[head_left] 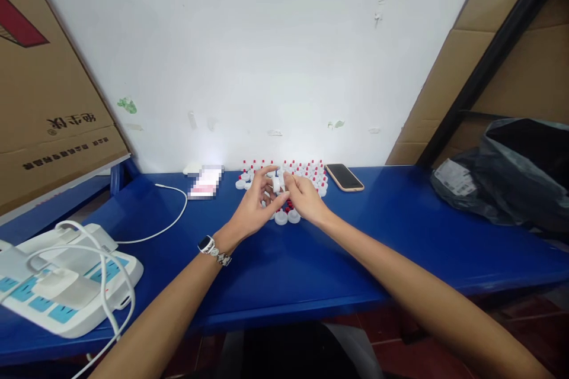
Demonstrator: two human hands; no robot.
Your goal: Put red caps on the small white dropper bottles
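Small workshop or packing station, not home kitchen or office. Blue bench (400,249) set against bare, scuffed white wall (275,41). Batch of small white caps with red tips (306,173) massed at bench's back edge. Flattened cardboard cartons (44,100) lean at left and right ends. Dark plastic sack (511,177) at right end, power strip (66,284) at front left corner.

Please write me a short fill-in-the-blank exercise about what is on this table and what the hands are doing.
1. Both hands, the left hand and the right hand, meet on a small ____ cap.
2. The table is ____ in colour.
3. The smartphone lies to the ____ of the heap of caps.
4. A watch sits on the ____ wrist.

Missing words: white; blue; right; left
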